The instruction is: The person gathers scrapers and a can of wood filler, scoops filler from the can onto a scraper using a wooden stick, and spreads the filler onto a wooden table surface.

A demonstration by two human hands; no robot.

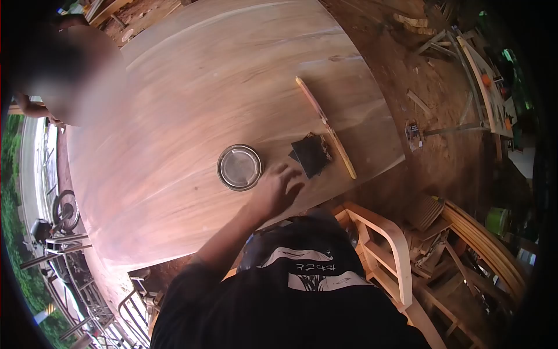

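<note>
My left hand [277, 189] reaches in over the wooden board, fingers apart and slightly curled, with nothing visible in it. Just left of the fingers a round metal can [240, 167] with a pale top stands on the board. Dark square sheets [311, 156] lie right of my fingertips, with a crumpled brownish piece at their edge. Beyond them a long thin wooden stick [326, 125] lies at a slant. My right hand is out of view.
The large wooden board [174, 104] spans the middle. Another person [70, 70] is at its far left corner. A curved wooden chair frame [392, 238] stands near my right side. Wood pieces lie on the ground at right; a motorcycle wheel [67, 210] shows at left.
</note>
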